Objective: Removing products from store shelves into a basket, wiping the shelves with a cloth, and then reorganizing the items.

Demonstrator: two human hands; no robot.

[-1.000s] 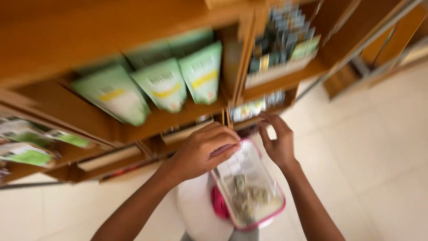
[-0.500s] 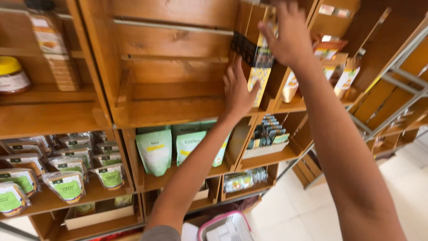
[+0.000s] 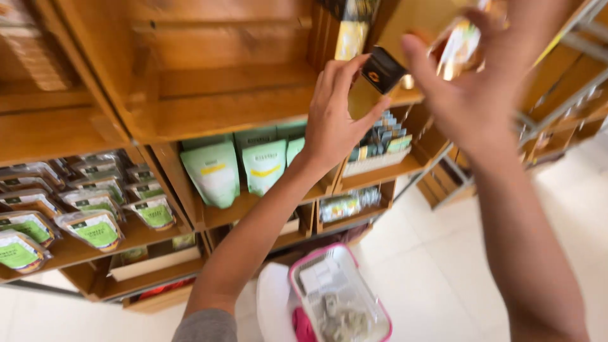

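Note:
My left hand [image 3: 335,120] is raised at a wooden shelf [image 3: 215,114] and pinches a small black packet [image 3: 382,69] between its fingertips. My right hand [image 3: 472,82] is up beside it, blurred, fingers curled around a clear yellowish packet [image 3: 459,44]. Both hands are in front of a compartment holding tall dark and yellow packets [image 3: 351,31]. Below, near my body, sits a pink-rimmed clear container [image 3: 339,297] with small items inside.
Pale green pouches [image 3: 240,168] stand on the middle shelf. Clear bags with green labels [image 3: 88,212] fill the left shelves. A tray of small dark packets [image 3: 380,149] sits lower right. A metal rack [image 3: 557,95] stands at the right. Pale tiled floor [image 3: 437,278] lies below.
Both hands rose from the pink container to the upper shelf. The view moved closer; my left hand now pinches a black packet and my right has drawn a packet off the shelf.

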